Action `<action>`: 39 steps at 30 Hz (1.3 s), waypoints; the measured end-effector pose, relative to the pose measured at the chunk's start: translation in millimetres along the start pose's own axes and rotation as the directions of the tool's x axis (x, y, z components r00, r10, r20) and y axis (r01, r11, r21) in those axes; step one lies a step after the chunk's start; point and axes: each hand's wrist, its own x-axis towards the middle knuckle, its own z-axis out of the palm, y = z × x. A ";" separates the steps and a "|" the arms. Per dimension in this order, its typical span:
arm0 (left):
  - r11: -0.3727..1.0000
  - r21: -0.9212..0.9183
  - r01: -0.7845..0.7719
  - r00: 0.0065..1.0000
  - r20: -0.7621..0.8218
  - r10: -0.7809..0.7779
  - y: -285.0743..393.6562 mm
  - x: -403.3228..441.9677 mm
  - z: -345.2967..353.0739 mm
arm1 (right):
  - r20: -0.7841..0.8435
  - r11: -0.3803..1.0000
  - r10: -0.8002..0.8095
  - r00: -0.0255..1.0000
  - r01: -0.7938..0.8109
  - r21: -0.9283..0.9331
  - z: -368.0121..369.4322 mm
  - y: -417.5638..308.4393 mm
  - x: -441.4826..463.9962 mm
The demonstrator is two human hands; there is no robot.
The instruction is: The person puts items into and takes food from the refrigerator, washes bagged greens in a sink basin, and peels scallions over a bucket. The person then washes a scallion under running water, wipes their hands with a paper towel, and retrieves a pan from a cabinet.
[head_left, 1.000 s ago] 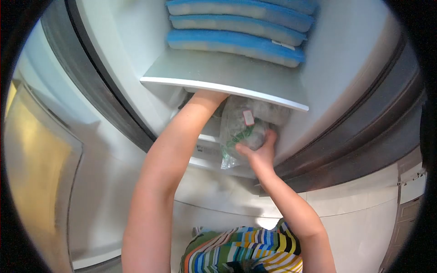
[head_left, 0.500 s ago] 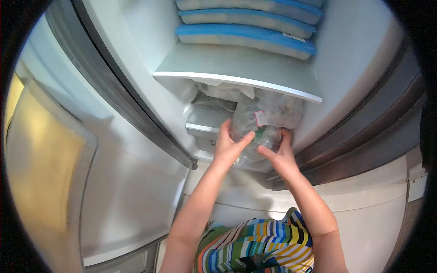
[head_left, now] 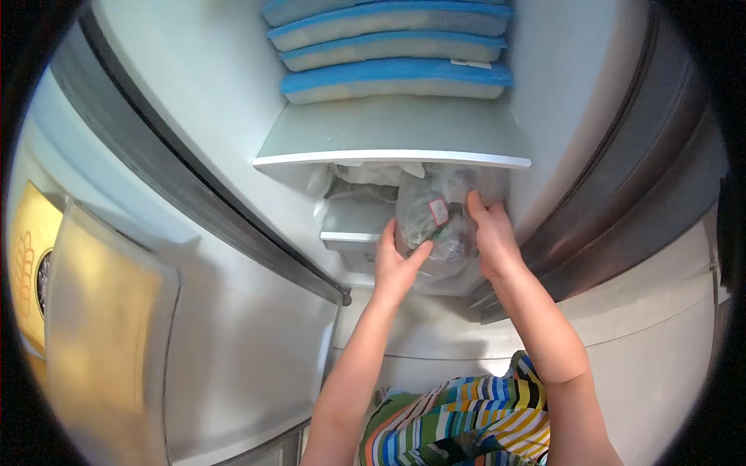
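Note:
A clear plastic bag [head_left: 423, 213] with a red-edged white label and green print lies on the lower level of an open fridge, below the shelf [head_left: 392, 132]. My left hand [head_left: 398, 262] is at the bag's left side, thumb and fingers spread around its edge. On the right side, my right hand [head_left: 493, 233] rests against the bag, its fingers pointing up toward the shelf's front edge and partly hidden by plastic. What is inside the bag is hard to make out.
Several blue-lidded containers [head_left: 396, 80] are stacked on the shelf. Left of the bag are a dark plastic packet [head_left: 364, 191] and a drawer front [head_left: 350, 237]. An open door [head_left: 241, 334] stands at the left, with a yellow package [head_left: 35, 272] in it; dark door edges flank the right.
My left hand has come out from under the shelf to the bag's left side. My right hand has moved up along the bag's right side. The view has shifted.

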 end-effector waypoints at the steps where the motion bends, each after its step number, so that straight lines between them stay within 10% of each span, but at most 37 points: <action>1: 1.000 0.007 0.000 1.000 0.008 0.000 -1.4 -0.3 -0.6 | -0.017 0.995 -0.009 1.000 0.007 -0.104 -1.7 0.8 1.2; 9: 0.996 -0.073 0.046 0.999 -0.013 -0.047 4.4 -3.9 4.4 | 0.032 1.000 0.027 0.999 -0.027 0.005 2.9 -14.8 1.8; 13: 0.996 -0.076 0.055 0.998 -0.012 -0.056 3.8 -4.7 3.5 | -0.162 0.588 -0.589 0.792 0.282 -0.758 17.6 23.2 70.5; 19: 0.996 -0.026 0.089 0.993 -0.074 -0.091 3.8 -8.9 9.9 | 0.191 0.453 -0.364 0.912 0.352 -0.819 26.5 2.9 100.6; 21: 0.908 -0.333 0.254 0.958 -0.042 -0.283 12.3 -5.2 11.6 | 0.338 0.298 -0.222 0.915 0.393 -0.870 23.8 -0.1 107.5; 23: 0.850 -0.421 0.318 0.941 0.031 -0.336 26.7 -5.0 11.1 | 0.087 0.347 -0.449 0.889 0.263 -0.900 18.6 12.2 59.9; 28: 0.750 -0.488 0.447 0.894 0.215 -0.393 29.0 -48.8 0.4 | 0.244 0.345 -0.457 0.855 0.423 -0.838 -3.3 10.6 -3.8; 30: 0.461 -0.637 0.618 0.786 0.477 -0.395 19.8 -72.5 -12.6 | 0.346 0.286 -0.512 0.786 0.536 -0.794 -13.0 11.5 -25.3; 32: 0.374 -0.680 0.631 0.773 0.514 -0.370 -4.4 -78.6 -12.8 | 0.412 0.502 -0.334 0.848 0.530 -0.684 -18.7 11.1 -42.4; 39: 0.259 -0.711 0.654 0.751 0.569 -0.334 -48.5 -118.3 -9.9 | 0.551 0.614 -0.089 0.830 0.481 -0.626 -11.5 21.9 -41.4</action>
